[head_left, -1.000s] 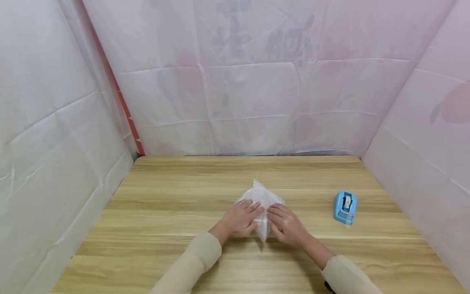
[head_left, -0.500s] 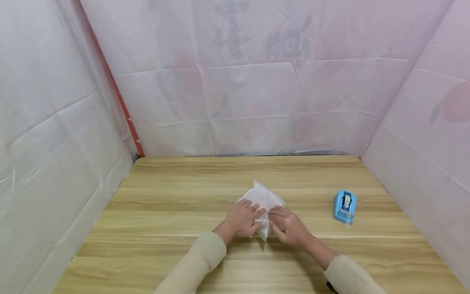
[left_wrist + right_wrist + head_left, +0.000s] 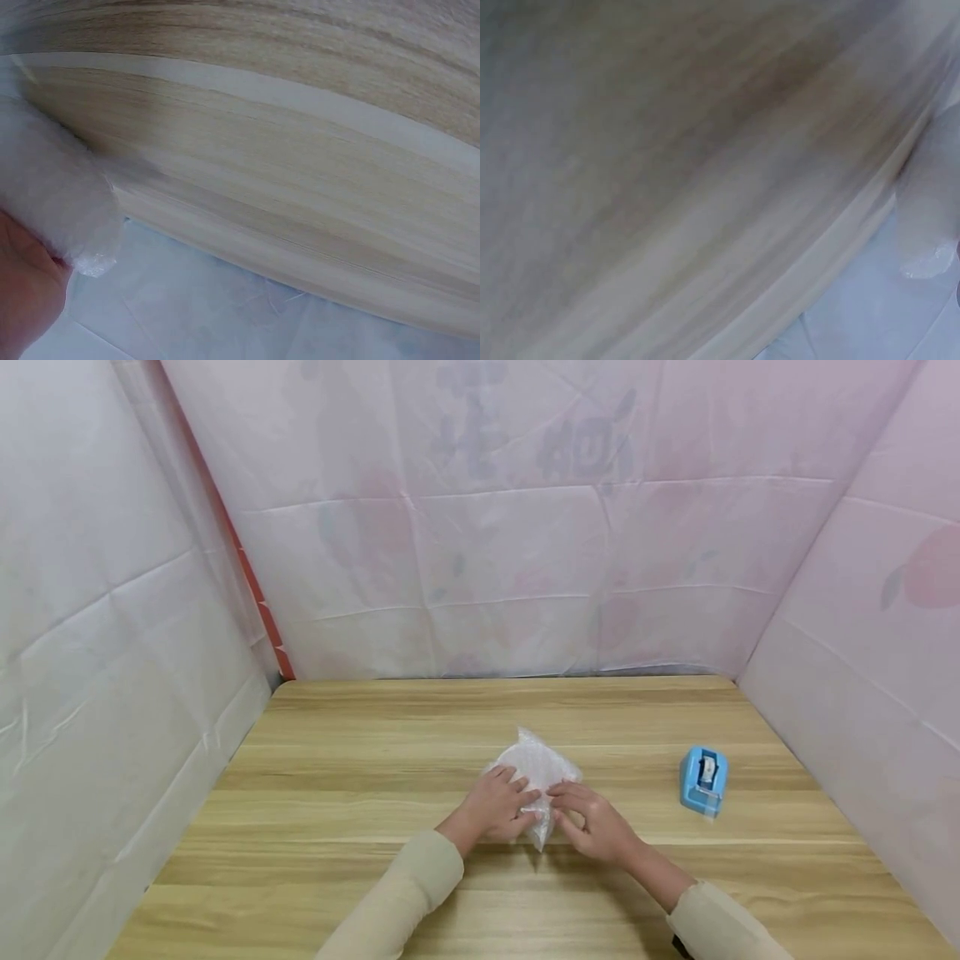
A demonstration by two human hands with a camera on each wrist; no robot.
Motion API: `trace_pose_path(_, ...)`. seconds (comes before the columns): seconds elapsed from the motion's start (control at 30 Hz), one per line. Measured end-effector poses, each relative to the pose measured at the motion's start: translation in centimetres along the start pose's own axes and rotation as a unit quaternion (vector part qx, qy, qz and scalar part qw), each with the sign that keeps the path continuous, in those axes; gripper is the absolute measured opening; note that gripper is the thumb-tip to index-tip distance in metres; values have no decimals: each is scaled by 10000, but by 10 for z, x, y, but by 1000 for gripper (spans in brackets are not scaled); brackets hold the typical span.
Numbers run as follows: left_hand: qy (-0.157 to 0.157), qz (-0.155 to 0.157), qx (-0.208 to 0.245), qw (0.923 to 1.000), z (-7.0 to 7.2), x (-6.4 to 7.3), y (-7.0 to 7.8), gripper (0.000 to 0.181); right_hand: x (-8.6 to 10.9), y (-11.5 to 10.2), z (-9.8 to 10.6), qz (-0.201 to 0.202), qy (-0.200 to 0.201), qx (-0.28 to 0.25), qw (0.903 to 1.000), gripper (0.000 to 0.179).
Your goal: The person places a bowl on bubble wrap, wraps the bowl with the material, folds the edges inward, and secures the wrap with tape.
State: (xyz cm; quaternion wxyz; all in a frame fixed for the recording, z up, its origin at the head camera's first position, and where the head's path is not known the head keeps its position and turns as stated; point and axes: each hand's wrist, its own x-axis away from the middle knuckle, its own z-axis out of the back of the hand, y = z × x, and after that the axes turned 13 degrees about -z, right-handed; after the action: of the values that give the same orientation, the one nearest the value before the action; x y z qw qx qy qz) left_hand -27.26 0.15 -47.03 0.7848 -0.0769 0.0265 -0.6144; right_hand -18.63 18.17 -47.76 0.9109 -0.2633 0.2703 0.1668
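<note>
A bundle in clear bubble wrap lies on the wooden table, its pointed corners facing away from and toward the person. Something pale and rounded shows through the wrap, too veiled to name. Spread over the bundle's left side, my left hand presses it down with its fingers. My right hand is at the right edge, fingertips touching the wrap, with a gap between thumb and forefinger. In the left wrist view the bundle stands beside part of the hand; the right wrist view catches only the bundle's end.
A blue tape dispenser stands to the right of the bundle, a strip of tape hanging from its front. Pale printed sheets wall the table at the back and both sides.
The right thumb and forefinger have parted a little at the wrap's edge. My left hand has shifted slightly to the right, still on the bundle. The dispenser stays put.
</note>
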Motion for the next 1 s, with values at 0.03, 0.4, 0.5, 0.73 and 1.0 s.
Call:
trace_pose_path(0.03,-12,2,-2,10000,0,0,0,49,0,-1,2,-121,12,-118,9999,16)
trace_pose_path(0.4,16,21,51,10000,4,-1,1,47,9,-1,38,-3109,1159,-1536,9308,17)
trace_pose_path(0.5,-19,20,129,9999,4,-2,1,47,21,11,54,-4532,1477,-2196,8512,28)
trace_pose_path(0.73,-8,10,1,10000,3,-3,1,46,47,41,90,-6486,2327,-2235,6894,16)
trace_pose_path(1.0,116,-66,-131,9998,1,-2,1,45,62,59,113,-7230,1697,-2176,6333,30)
